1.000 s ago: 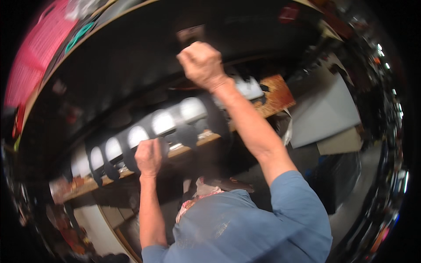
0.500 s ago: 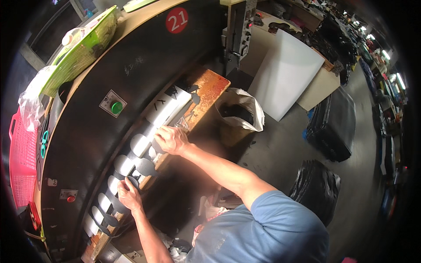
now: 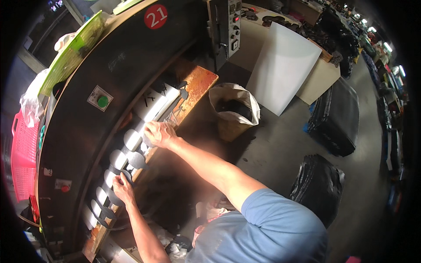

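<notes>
A person in a blue shirt leans over a row of dark, rounded cut pieces (image 3: 117, 170) lying against pale round openings along the front of a large black machine (image 3: 131, 57), at about nine o'clock in the view. The right hand (image 3: 159, 133), fingers curled and pressed down, rests on the piece at the row's upper end; the left hand (image 3: 123, 187), fingers bent, presses a piece lower down, though whether it pinches it cannot be told. A worn orange board (image 3: 199, 85) edges the bench at twelve o'clock. Open concrete floor (image 3: 280, 144) spreads toward three o'clock, where an open sack (image 3: 234, 109), a white sheet (image 3: 283, 65) and black stacks (image 3: 335, 116) stand well apart from both hands.
</notes>
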Motion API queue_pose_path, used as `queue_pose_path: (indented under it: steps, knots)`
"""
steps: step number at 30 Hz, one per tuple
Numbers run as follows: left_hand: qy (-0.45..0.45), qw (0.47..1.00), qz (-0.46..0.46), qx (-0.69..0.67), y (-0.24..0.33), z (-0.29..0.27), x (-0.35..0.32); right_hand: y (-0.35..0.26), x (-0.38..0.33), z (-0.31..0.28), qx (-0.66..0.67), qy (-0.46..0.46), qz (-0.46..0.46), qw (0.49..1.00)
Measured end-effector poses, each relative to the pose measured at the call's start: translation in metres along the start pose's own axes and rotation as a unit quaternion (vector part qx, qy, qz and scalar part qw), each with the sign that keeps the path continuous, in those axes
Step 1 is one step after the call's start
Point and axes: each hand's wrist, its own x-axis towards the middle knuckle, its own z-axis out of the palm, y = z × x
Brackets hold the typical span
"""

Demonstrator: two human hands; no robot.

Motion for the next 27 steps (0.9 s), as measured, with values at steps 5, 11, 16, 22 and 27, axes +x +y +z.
queue_pose_path:
  steps: [5,11,16,22,27]
  knots:
    - [-0.016,0.999,-0.006,0.044,0.000,-0.001,0.001,0.005,-0.002,-0.002,0.034,-0.018,-0.022,0.999]
    - [-0.034,0.999,-0.008,0.009,0.005,-0.006,0.000,0.004,-0.004,-0.005,0.060,0.017,-0.048,0.997]
    - [-0.095,0.995,-0.036,-0.006,0.014,-0.016,0.007,-0.005,0.006,-0.017,0.094,0.033,-0.019,0.995]
    - [-0.236,0.967,-0.093,0.010,0.036,-0.061,0.024,-0.016,0.046,0.003,0.082,-0.015,-0.065,0.994]
    - [-0.163,0.984,-0.064,0.041,0.025,-0.081,0.056,-0.030,0.074,0.037,0.016,-0.111,-0.124,0.986]
